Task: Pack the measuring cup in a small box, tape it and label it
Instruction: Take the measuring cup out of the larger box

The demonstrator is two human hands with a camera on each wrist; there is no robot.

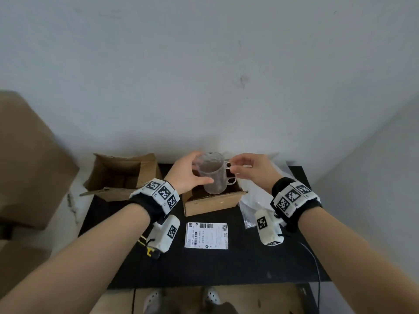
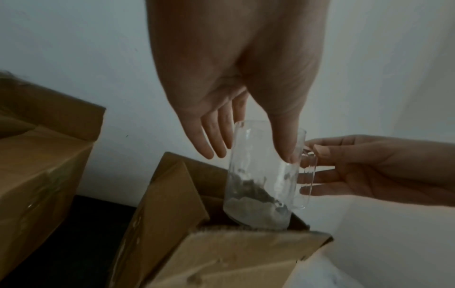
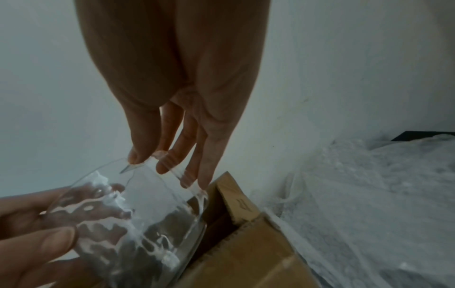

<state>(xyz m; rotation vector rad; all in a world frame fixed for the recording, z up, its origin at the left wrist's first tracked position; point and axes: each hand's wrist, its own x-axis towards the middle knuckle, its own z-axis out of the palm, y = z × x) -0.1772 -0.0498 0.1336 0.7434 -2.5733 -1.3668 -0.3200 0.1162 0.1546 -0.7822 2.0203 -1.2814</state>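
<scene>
Head view: your left hand (image 1: 184, 175) wraps the body of the clear measuring cup (image 1: 212, 173), thumb in front, fingers behind, while your right hand (image 1: 248, 169) pinches its handle. The cup hangs tilted over the open small box (image 1: 210, 203) on the black table (image 1: 226, 266), its base just dipping into the opening. The shipping label (image 1: 206, 235) lies flat nearer you, untouched.

Left wrist view: your thumb presses the cup wall and the base sits at the box's front edge. It looks as if that tilt could catch the base on the cardboard rim.

Right wrist view: thumb and fingers clamp the handle, with bubble wrap (image 3: 369, 194) just beside the box. That clear wall looks slick; I'd say loosening either grip early could drop it hard, so level it first.
</scene>
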